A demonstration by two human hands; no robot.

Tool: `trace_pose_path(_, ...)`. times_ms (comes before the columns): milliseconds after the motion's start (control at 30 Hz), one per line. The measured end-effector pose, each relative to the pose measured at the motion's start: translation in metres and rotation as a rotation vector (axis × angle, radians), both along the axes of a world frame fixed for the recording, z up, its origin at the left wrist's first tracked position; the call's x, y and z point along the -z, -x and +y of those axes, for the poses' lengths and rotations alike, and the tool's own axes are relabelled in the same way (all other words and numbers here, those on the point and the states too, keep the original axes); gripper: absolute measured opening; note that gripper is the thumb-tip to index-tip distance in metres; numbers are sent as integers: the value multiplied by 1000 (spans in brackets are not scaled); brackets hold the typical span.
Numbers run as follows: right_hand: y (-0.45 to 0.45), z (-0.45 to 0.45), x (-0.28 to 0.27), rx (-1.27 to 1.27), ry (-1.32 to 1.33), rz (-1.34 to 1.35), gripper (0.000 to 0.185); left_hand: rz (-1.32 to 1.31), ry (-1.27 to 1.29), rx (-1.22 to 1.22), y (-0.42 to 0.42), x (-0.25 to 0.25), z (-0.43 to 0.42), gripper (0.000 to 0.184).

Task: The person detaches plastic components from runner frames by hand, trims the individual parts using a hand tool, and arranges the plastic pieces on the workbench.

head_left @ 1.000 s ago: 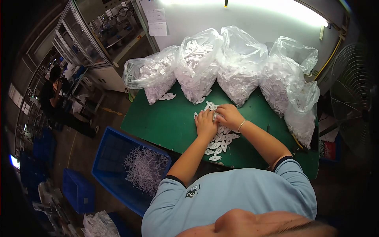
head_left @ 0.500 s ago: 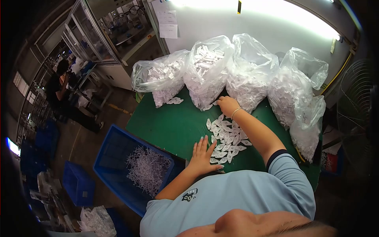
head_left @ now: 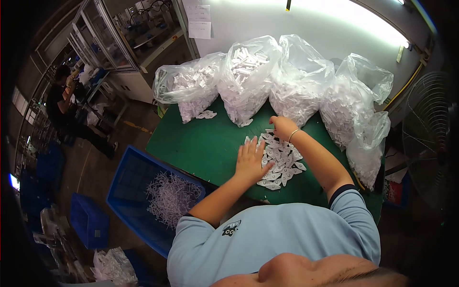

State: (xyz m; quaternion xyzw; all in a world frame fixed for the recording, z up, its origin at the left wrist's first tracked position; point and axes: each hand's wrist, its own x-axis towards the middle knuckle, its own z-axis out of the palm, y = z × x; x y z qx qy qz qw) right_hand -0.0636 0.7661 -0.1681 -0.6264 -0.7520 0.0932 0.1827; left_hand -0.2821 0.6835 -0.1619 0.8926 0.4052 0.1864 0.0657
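A pile of flat white diamond-shaped pieces (head_left: 282,162) lies on the green table (head_left: 191,146). My left hand (head_left: 250,160) rests palm down against the pile's left side, its fingers spread. At the pile's far edge is my right hand (head_left: 282,127), with its fingers curled together and pointing down; whatever they may hold is too small to tell. Behind the hands stand clear plastic bags of white parts, among them an open one (head_left: 244,81) and another (head_left: 299,91). A few white pieces (head_left: 206,115) lie beside the leftmost bag (head_left: 193,88).
A blue bin (head_left: 129,191) with thin white parts (head_left: 172,198) stands left of the table. Further left are a smaller blue bin (head_left: 89,220) and a person (head_left: 64,105) in dark clothes. A fan (head_left: 428,124) stands at the right.
My left hand has moved from the table's near edge up to the pile. My right hand has come back from near the bags to the pile's far edge.
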Motion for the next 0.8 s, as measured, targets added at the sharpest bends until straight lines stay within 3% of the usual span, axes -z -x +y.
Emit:
trace_pose_path(100, 3, -5, -47, -64, 37, -58, 17, -21, -56, -26, -12, 5, 71, 71)
trace_pose_path(200, 25, -3, -109, -105, -62, 98, 15, 20, -33, -32, -15, 19, 102, 67)
trace_pose_path(267, 40, 8, -137, 13, 200, 715, 14, 46, -22, -35, -16, 24, 109, 66)
trace_pose_path(300, 46, 16, -146, 11, 201, 709, 14, 43, -2, -3, -15, 26, 106, 66)
trace_pose_path(367, 56, 36, -161, 91, 283, 1169, 22, 50, 3, 41, -13, 32, 95, 65)
trace_pose_path(400, 58, 49, -165, 82, 281, 1165, 22, 47, -3, 34, -12, 34, 90, 65)
trace_pose_path(467, 64, 71, -168, 80, 112, 1640, 35, -27, -5, 113, -9, 35, 77, 63)
trace_pose_path(500, 62, 76, -172, 25, 70, 1718, 43, -83, 8, 202, -6, 33, 72, 61)
trace_pose_path(600, 64, 62, -173, 39, 7, 1697, 50, -182, 8, 255, 11, 26, 72, 57)
trace_pose_path(633, 65, 50, -168, 43, 15, 1700, 50, -245, -44, 173, 19, 23, 80, 51)
trace_pose_path(700, 65, 20, -151, 48, -67, 1456, 51, -295, -198, -70, 39, 20, 105, 47)
trace_pose_path(800, 47, -17, -102, -55, 66, 1328, 46, -187, -279, -355, 72, 31, 158, 52)
